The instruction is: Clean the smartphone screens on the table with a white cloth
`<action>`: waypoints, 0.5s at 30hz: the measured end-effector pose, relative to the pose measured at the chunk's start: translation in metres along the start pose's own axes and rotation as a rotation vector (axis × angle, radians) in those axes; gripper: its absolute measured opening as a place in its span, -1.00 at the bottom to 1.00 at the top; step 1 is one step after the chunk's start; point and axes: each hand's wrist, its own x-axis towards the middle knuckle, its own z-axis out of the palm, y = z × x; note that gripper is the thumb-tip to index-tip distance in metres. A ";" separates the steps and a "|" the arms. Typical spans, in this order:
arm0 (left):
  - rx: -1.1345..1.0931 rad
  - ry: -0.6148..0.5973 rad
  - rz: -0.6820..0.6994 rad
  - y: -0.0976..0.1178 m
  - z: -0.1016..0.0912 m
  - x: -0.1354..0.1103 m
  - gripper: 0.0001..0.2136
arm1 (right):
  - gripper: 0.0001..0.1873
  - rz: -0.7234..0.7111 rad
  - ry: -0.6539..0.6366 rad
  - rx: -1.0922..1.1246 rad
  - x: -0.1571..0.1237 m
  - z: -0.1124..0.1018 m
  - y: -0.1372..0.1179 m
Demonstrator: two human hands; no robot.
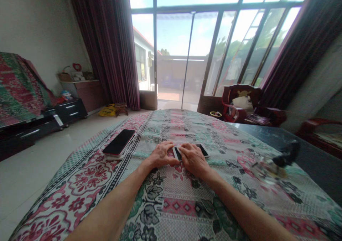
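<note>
Right hand [192,158] laid over white-framed rectangular smartphone [202,150], dark screen; left hand [161,155] curved at its left end. Cannot tell whether fingers grasp. Black-screened, reddish-edged smartphone [119,142] left.

The right hand [194,160] hides the middle of the white-edged phone [203,150]; whether the left hand [161,155] touches its left end cannot be told. Both forearms [121,196] run off the near edge (so does the patterned cloth [181,193]). At right, a dark object [288,155] is too blurred to name. The black phone [119,142] at left mostly covers a pale item [114,158].
</note>
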 end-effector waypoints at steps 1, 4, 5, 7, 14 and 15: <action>-0.011 0.009 -0.001 0.000 0.000 0.000 -0.36 | -0.67 0.008 0.002 0.002 0.000 0.000 0.003; -0.023 0.020 -0.002 -0.001 0.001 0.000 -0.39 | -0.65 0.089 0.028 -0.033 0.002 0.000 0.018; -0.020 0.019 -0.001 -0.002 0.001 0.001 -0.40 | -0.65 0.131 0.039 -0.053 0.003 0.000 0.024; -0.008 0.012 0.000 -0.002 0.001 0.001 -0.41 | -0.65 0.219 0.057 -0.091 0.003 0.000 0.034; 0.054 -0.068 0.009 0.005 -0.006 0.002 -0.46 | -0.67 0.220 0.073 -0.152 0.003 0.005 0.026; 0.062 -0.074 0.004 0.006 -0.006 0.002 -0.46 | -0.67 0.187 0.063 -0.142 0.003 0.005 0.020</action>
